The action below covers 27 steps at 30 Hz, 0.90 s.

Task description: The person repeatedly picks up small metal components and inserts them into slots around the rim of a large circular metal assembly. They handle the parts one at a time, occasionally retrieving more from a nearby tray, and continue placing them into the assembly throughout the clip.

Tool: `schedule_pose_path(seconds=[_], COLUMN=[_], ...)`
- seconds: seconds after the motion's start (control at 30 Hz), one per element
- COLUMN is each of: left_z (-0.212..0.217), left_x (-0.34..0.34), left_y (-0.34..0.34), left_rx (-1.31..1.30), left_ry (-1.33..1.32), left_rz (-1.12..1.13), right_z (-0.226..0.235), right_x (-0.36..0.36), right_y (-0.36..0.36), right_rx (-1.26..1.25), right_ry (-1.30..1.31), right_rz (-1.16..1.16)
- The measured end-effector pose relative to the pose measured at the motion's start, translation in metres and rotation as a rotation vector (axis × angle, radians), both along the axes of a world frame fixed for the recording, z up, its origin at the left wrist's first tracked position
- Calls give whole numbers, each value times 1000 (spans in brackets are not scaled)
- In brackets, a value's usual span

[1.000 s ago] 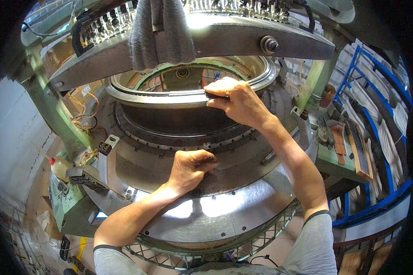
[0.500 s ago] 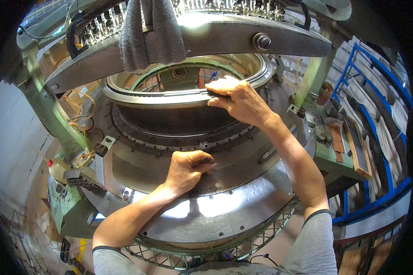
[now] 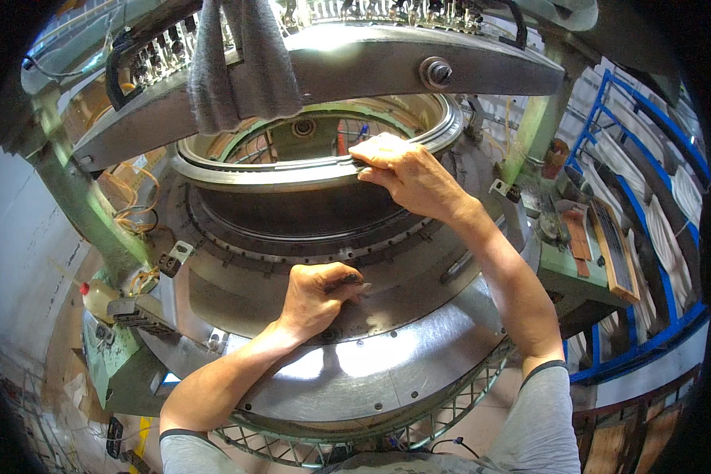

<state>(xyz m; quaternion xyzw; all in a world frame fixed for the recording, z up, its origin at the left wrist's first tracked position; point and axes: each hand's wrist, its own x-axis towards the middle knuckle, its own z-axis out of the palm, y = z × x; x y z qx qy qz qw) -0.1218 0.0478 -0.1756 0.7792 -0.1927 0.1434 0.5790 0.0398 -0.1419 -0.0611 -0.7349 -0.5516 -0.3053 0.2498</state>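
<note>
Reaching to the near rim of the metal ring point(image 3: 253, 178), the right hand point(image 3: 412, 178) bends thumb and fingers partly together, while the left hand point(image 3: 316, 299) curls nearly closed over the dull plate point(image 3: 407, 299) (whether either grips something small, I cannot tell). Handling at the rim looks under way, though what is done or left doesn't show. The ring sits raised above a dark cylinder point(image 3: 280, 212), grooved and bright-edged.

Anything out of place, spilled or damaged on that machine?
The grey cloth hanging in front of the curved metal beam looks odd: soft fabric against bare metal. I see no clear spill or damage near the right hand at the metal ring or the left hand below it.
</note>
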Motion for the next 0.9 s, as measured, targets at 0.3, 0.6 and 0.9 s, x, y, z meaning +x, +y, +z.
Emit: schedule_pose_path(seconds=[0.3,0.6,0.9], left_z=[1,-2,-2], left_x=[0,1,1], left_y=[1,0,1], left_rx=[49,43,47], left_ry=[6,10,18], left_rz=[25,16,7], right_z=[1,3,-5], right_x=[-2,0,-2], right_y=[-4,-7,7], right_rx=[-46,-47,63], right_ry=[55,37,-32], right_rz=[-56,-53,-11])
